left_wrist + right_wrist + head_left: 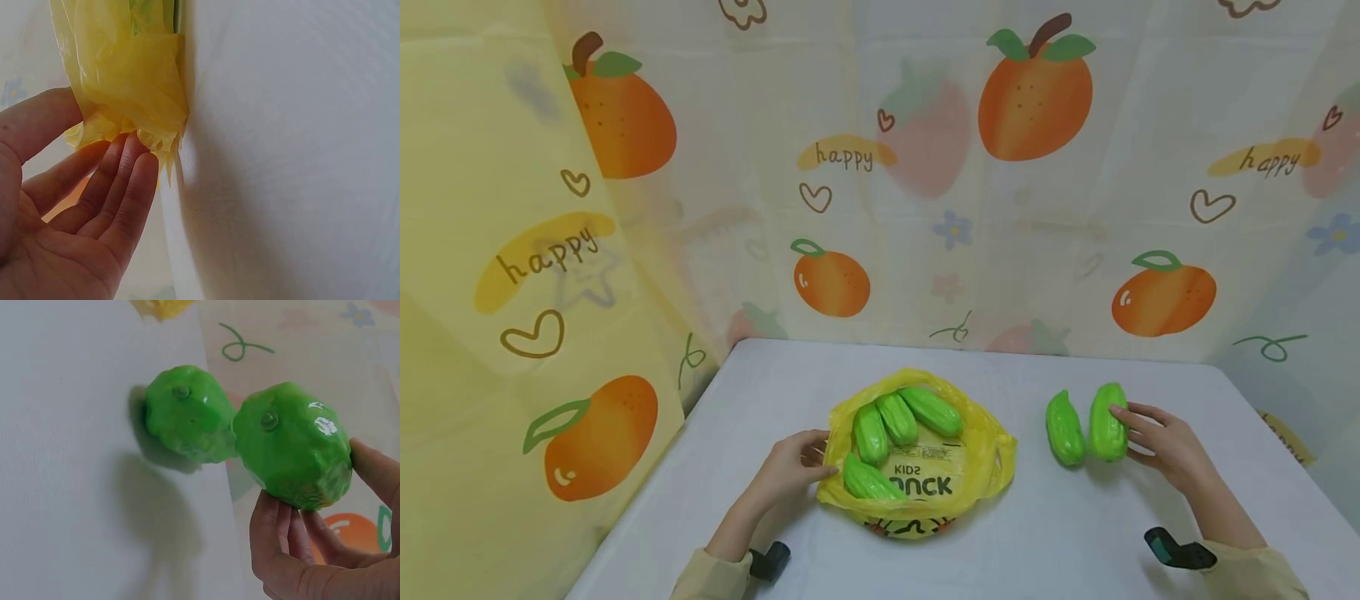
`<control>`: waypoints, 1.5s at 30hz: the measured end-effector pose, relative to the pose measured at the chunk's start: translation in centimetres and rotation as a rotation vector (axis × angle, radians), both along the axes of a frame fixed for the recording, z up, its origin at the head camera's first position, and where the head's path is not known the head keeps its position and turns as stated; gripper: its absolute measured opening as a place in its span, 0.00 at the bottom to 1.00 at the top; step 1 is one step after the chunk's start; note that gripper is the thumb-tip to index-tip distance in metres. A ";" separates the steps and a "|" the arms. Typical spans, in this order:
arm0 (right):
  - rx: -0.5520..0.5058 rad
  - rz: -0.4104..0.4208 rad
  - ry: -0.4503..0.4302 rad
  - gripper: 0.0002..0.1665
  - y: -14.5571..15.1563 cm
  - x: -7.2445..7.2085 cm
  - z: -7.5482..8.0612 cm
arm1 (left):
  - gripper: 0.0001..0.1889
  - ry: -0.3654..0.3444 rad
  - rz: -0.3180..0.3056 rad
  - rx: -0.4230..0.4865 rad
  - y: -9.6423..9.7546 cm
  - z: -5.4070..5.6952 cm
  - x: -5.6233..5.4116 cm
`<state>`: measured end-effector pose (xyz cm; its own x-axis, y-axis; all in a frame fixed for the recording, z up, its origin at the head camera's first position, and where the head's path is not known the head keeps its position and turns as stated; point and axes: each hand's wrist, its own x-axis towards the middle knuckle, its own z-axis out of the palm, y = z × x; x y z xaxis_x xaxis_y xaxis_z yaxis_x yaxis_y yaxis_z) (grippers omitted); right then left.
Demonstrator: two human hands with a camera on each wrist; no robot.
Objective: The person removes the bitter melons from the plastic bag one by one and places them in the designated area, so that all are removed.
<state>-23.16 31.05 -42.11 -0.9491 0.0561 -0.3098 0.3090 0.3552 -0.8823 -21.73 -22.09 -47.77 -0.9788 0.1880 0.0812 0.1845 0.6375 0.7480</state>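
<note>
A yellow plastic bag lies spread wide on the table, with several shiny green bitter melons inside. At its left rim my left hand holds the edge, thumb and curved fingertips against the bunched plastic in the left wrist view. On the right, my right hand grips another bitter melon from its right side. The right wrist view shows that held melon end on, between thumb and fingers, raised over its shadow. Just left of it rests a loose bitter melon.
Printed lettering shows on the bag's inner bottom. A white table carries everything. Fruit-patterned curtains rise behind its back edge and along the left. Dark cameras are strapped at both wrists.
</note>
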 end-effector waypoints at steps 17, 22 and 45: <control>0.001 -0.045 -0.055 0.55 1.2 -1.2 -0.8 | 0.28 -0.003 0.007 0.001 0.0 -0.1 -0.1; -0.015 -0.062 -0.072 0.55 1.1 -1.5 -1.0 | 0.28 -0.001 0.001 -0.001 -0.1 -0.2 -0.2; -0.012 -0.077 -0.099 0.54 0.6 -2.5 -2.6 | 0.27 -0.010 -0.002 0.004 0.0 0.0 -0.1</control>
<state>-25.61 31.62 -44.76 -0.9068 0.1237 -0.4030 0.4210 0.3167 -0.8500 -21.79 -22.12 -47.75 -0.9792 0.1899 0.0721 0.1784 0.6339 0.7526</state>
